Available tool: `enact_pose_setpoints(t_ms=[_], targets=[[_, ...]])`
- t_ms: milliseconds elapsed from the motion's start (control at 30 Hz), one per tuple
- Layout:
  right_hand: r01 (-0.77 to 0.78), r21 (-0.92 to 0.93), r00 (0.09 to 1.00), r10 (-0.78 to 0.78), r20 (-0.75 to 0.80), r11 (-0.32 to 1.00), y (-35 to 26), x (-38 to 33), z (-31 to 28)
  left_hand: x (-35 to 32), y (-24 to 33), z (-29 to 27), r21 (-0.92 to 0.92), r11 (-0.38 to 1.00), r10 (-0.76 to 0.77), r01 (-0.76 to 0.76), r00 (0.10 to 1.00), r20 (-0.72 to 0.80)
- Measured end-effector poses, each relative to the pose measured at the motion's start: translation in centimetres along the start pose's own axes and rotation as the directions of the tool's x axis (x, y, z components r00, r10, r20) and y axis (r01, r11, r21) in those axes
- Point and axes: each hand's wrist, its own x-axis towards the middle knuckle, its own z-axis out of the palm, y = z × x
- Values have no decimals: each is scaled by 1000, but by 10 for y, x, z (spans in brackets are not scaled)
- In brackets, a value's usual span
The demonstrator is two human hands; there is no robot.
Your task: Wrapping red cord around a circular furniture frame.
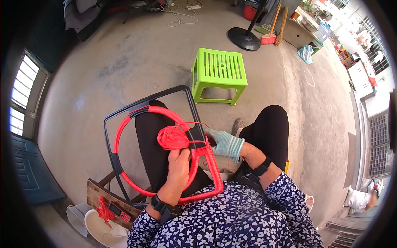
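Observation:
A black frame (145,98) with a ring inside it rests across my lap, tilted. Red cord wraps most of the ring (118,136) and the frame's near right side (215,175); black stretches show between. My bare left hand (178,167) reaches through the ring and is closed on a bundle of red cord (173,138), its thumb and forefinger at the lower edge. A loose strand runs from the bundle over the frame's right bar. My right hand (225,142), in a striped light-blue glove, is curled at that bar, its fingertips partly hidden.
A green plastic stool (221,72) stands ahead. At lower left, a wooden bench (97,188) bears a small red cord bundle (105,211) and a red phone (120,211), beside a white bucket (93,223). Farther off are a round black stand base (244,39) and brooms (269,37).

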Motion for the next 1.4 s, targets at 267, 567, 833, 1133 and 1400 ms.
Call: enact_pose_setpoints(t_ms=[267,567,833,1133,1400], targets=[[-163,181,894,223,-389,970,-12,-20,-23,5,4,-7,-20,978,-206,207,978,42],[537,748,742,203,-638,389,-37,-89,-81,-4,19,8,-13,994,-98,104,967,234],[475,706,810,52,-584,526,-58,-165,-91,-5,23,8,-5,997,-71,75,959,273],[-350,379,739,501,-451,857,-37,-87,-55,-4,26,8,-61,915,-350,399,860,372],[-506,531,752,649,-114,679,-22,-13,-8,-3,21,9,-71,913,-357,402,871,337]])
